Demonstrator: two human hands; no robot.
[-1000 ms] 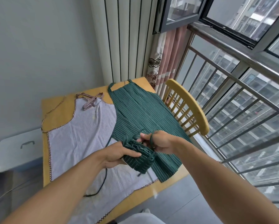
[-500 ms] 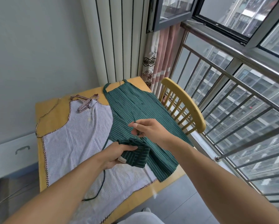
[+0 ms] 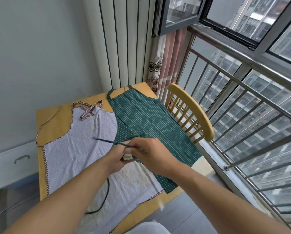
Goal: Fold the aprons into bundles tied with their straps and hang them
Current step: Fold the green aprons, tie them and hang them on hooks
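Note:
A green striped apron lies flat on the right half of the yellow table. Beside it on the left lies a pale checked apron with brown-checked straps. Above them my left hand grips a small rolled green bundle, which both hands mostly hide; only a white tag and a strap loop show. My right hand lies over the bundle and pinches its green strap, whose end sticks out to the left. Another dark strap hangs below my left wrist.
A yellow wooden chair stands against the table's right side. Behind it runs a metal window railing with a pink curtain in the corner. A grey lidded box sits on the floor to the left.
My right hand dropped from above the bundle and closed in against my left hand. The strap's end now points left across the pale apron. The bundle went out of sight behind my hands.

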